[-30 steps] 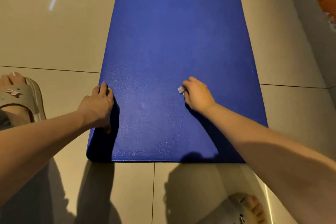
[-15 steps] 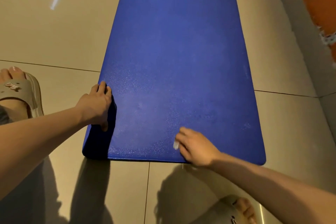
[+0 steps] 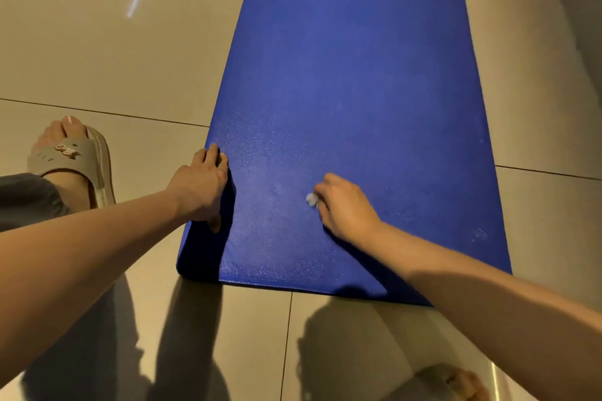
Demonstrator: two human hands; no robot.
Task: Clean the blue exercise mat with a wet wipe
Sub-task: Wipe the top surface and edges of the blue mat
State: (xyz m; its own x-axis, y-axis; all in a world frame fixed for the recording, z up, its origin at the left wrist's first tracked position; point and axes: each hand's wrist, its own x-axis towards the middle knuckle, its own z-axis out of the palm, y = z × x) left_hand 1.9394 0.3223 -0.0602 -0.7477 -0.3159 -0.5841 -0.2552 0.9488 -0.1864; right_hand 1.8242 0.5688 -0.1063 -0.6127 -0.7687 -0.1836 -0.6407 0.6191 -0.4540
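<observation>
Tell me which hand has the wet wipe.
The right hand, pinching the white wet wipe on the blue mat; the left hand only grips the mat's left edge.

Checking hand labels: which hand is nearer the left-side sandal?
Left. The left hand grips the mat edge beside the sandal; the right hand holds the wipe farther right, mid-mat.
</observation>
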